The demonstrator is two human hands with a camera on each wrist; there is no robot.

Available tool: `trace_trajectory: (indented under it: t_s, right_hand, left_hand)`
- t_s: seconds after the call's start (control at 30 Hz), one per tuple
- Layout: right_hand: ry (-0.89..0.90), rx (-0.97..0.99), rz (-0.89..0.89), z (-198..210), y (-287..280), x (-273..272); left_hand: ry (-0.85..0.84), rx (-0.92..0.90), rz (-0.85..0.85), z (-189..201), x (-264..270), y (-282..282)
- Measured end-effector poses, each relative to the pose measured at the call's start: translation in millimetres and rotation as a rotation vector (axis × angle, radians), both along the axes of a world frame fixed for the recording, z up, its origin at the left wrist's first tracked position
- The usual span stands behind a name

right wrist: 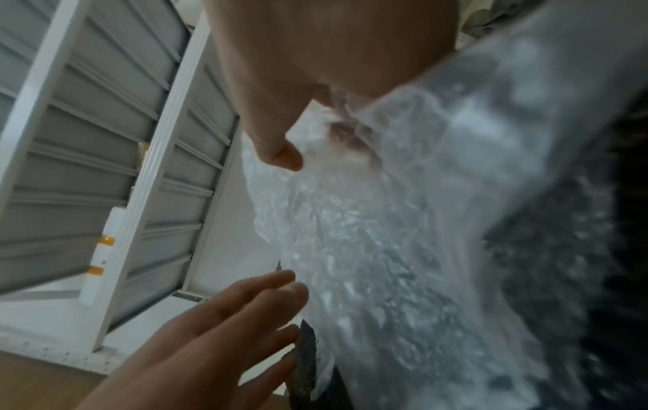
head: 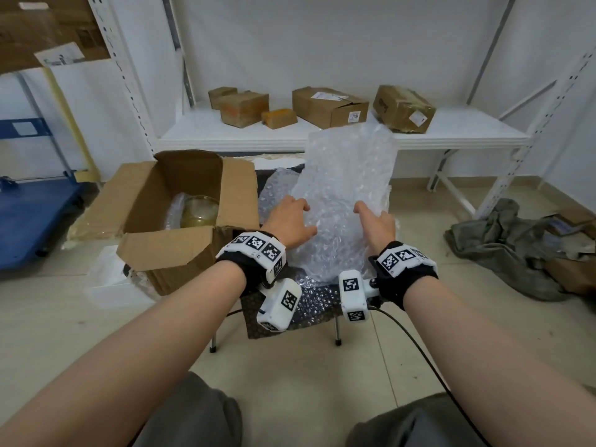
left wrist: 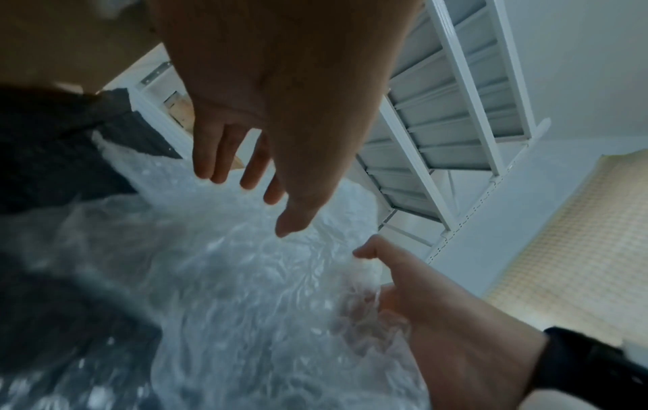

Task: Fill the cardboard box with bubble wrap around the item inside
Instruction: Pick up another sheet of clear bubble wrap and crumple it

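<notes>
An open cardboard box (head: 180, 250) stands on the floor at left, with a yellowish glass item (head: 200, 211) and some bubble wrap inside. A large clear bubble wrap sheet (head: 345, 188) stands upright over a dark stool (head: 258, 321). My right hand (head: 366, 214) pinches the sheet's right edge, thumb (right wrist: 280, 152) in front and the other fingers behind the plastic. At the sheet's left edge my left hand (head: 303, 221) is spread with straight fingers (left wrist: 217, 163) and grips nothing. More bubble wrap (head: 277, 188) lies on the stool.
A white shelf (head: 451, 130) behind holds several taped cardboard boxes (head: 329, 106). At far left stands a blue cart (head: 32, 221). A crumpled olive cloth (head: 503, 250) lies on the floor at right. White foam (head: 106, 279) sits by the box. A cable (head: 419, 350) trails from my right wrist.
</notes>
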State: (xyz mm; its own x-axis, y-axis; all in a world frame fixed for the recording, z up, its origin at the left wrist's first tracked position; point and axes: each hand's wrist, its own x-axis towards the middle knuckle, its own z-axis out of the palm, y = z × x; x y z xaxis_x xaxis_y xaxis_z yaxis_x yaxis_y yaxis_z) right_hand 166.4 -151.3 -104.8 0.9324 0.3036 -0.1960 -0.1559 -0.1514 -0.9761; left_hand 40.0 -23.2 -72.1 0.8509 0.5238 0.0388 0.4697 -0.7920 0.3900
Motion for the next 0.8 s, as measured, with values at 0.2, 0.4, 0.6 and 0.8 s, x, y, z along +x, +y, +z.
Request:
trace_trajectory:
  t_s: [0.2, 0.4, 0.6, 0.8]
  right_hand:
    - [0.012, 0.106, 0.003, -21.0, -11.2, -2.6]
    - [-0.007, 0.054, 0.167, -27.1, -26.5, -10.9]
    - [0.075, 0.056, 0.277, -12.8, -33.2, -11.1]
    - [-0.029, 0.063, 0.235, -18.0, -45.5, -4.2]
  left_hand:
    - [-0.264, -0.294, 0.148, -34.1, -7.1, -6.0]
    - [-0.526, -0.826, 0.308, -53.0, -13.3, 10.3]
    - [-0.582, -0.903, 0.261, -58.6, -25.5, 22.4]
    - [-0.573, -0.970, 0.234, -61.5, -39.7, 22.1]
